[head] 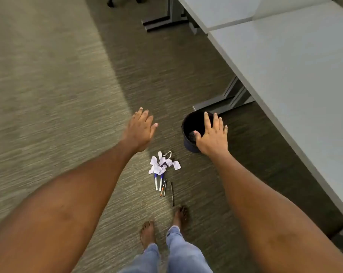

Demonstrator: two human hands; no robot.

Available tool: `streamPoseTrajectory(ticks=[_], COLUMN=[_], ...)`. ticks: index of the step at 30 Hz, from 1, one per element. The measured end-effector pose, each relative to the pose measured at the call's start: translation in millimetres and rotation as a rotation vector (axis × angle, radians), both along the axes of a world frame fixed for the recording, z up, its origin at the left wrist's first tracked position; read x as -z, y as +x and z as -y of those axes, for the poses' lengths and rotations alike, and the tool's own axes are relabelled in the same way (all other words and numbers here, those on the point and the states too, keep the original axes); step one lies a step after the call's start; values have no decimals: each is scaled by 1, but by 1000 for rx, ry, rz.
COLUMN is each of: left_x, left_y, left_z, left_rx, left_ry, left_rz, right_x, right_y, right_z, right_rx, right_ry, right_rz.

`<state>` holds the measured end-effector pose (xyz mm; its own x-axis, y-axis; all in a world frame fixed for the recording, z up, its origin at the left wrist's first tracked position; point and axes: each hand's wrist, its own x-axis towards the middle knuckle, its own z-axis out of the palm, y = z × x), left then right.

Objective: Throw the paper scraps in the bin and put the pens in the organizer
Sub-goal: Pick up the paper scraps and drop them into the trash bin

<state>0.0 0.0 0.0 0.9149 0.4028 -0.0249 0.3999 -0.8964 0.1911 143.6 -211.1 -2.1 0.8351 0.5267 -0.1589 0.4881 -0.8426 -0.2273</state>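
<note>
Across the left half of the frame, grey-green carpet (pixel 48 95), blurred, nothing lying on it. Left forearm runs from the lower left corner up toward centre. Left hand (pixel 140 130) is held out above the floor just left of centre, palm down, fingers spread and loosely extended, gripping nothing.

Centre, just below and between the two hands: a small heap of paper scraps (pixel 162 163), white to pale lilac, lying on the carpet. Touching the lower edge of the heap, a row of pens (pixel 163 185) lies side by side, roughly parallel, pointing up and down the frame. Two at the left have white barrels with blue ends, then a thin orange-marked one and a dark one close together, then a long dark one set slightly apart to the right. Below the pens, at bottom centre, two bare feet (pixel 147 231) and blue jeans legs (pixel 178 253); the right foot's toes come near the tip of the long dark pen.

Right of centre: a round black bin (pixel 190 128) stands upright on the carpet, near the scraps but apart from them. Right hand (pixel 213 137) sits in front of it in view, palm down, fingers straight and parted, empty; contact with the rim cannot be told.

Right side, upper to lower: pale grey desks (pixel 294 75) on grey metal legs (pixel 225 101). No organizer identifiable.
</note>
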Motion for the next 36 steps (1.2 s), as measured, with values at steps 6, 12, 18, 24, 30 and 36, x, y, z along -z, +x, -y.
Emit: streamPoseTrajectory(ticks=[6,12,18,24,30,36], left_x=[54,137,260,388,500,601], left_y=[15,18,29,25,29,37], left_z=[4,4,-12,-19,-19,-3], left_rx=[-67,-121,-121,-129,-145,-231], left_ry=[-58,-154,-192,-252,-300,-391], left_rz=[-77,-142,-170,-211,-299,-417], right_x=[58,141,267,396,505,605], right_y=[19,31,36,36,43,37], right_z=[-22,-40,-66,-82,-95,-89], right_rx=[-100,-140,-145,-145,-56,97], right_ry=[-117,-171,-193,-198,-190,-165], right_rz=[-100,-222,-256,-305,-318,-345])
